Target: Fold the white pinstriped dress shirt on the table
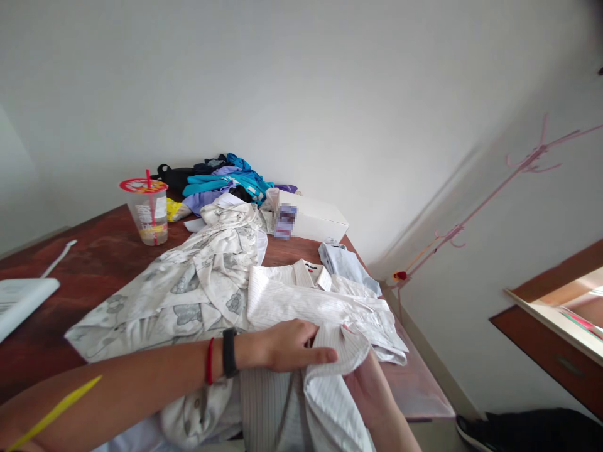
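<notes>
A white shirt with thin stripes lies at the table's near right, its collar pointing away from me. My left hand, with a dark band and a red string at the wrist, is closed on a fold of striped cloth, thumb on top. My right hand holds the same fold from beneath and the right; the cloth hides most of its fingers. More striped cloth hangs below both hands towards me. Whether it is all one shirt I cannot tell. Left of it spreads a crumpled white cloth with grey prints.
A lidded plastic cup with a red straw stands at the left. Behind are a pile of dark, blue and purple clothes and a white box. Folded pale-blue cloth lies at the right. A pink coat stand leans across the view.
</notes>
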Demonstrator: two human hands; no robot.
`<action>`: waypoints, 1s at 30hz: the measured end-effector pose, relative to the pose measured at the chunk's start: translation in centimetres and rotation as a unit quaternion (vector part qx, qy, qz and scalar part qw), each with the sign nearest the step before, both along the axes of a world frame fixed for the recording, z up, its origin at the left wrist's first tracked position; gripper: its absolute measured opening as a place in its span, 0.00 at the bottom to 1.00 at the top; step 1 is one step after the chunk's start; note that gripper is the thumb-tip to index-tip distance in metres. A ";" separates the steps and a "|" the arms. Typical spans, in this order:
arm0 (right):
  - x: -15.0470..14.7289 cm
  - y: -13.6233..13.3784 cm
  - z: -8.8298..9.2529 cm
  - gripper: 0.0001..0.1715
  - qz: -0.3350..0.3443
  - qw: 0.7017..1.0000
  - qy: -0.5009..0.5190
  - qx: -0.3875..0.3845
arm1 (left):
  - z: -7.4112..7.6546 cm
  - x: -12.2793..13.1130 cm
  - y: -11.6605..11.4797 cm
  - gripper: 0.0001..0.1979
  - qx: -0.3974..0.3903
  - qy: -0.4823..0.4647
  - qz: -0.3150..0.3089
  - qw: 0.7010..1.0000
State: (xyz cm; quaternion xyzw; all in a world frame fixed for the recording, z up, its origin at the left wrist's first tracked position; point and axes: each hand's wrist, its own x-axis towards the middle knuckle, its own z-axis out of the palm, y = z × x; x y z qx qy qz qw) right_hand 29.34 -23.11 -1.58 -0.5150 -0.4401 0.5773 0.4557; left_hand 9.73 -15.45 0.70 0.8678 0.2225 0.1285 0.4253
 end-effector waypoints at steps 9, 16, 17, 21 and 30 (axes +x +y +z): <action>1.0 -1.9 -2.3 0.28 -0.059 0.970 -0.161 0.174 | -2.2 0.8 0.6 0.18 0.039 0.035 0.013 0.999; 3.0 -2.0 0.6 0.23 0.051 0.831 -0.452 0.321 | -1.5 0.8 1.0 0.23 -0.023 0.061 -0.007 0.998; 3.1 -1.8 1.1 0.21 0.055 0.813 -0.475 0.331 | -1.4 0.8 1.0 0.23 -0.026 0.059 -0.011 0.998; 3.4 -0.6 2.6 0.23 0.068 0.781 -0.512 0.352 | -1.1 0.7 0.8 0.24 -0.028 0.059 -0.017 0.998; 3.1 1.4 5.4 0.46 0.236 0.754 -0.517 0.329 | -1.5 0.7 1.0 0.26 -0.025 0.074 -0.044 0.996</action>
